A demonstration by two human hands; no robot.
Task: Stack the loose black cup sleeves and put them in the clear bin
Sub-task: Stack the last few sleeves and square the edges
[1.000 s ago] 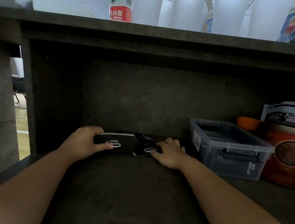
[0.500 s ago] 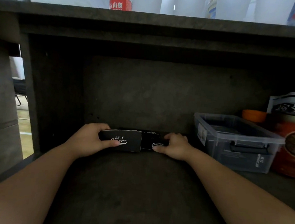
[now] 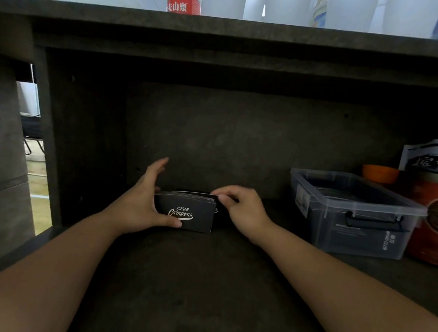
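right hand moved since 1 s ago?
Yes. The right hand lay flat on the shelf, nearer the bin; now it is lifted, farther from the bin, pinching the top right of the sleeve stack.

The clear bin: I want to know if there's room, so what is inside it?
Through the walls of the clear bin something dark shows, apparently black cup sleeves lying low inside. Glare and the printed front wall hide how many there are. The upper part looks unfilled.
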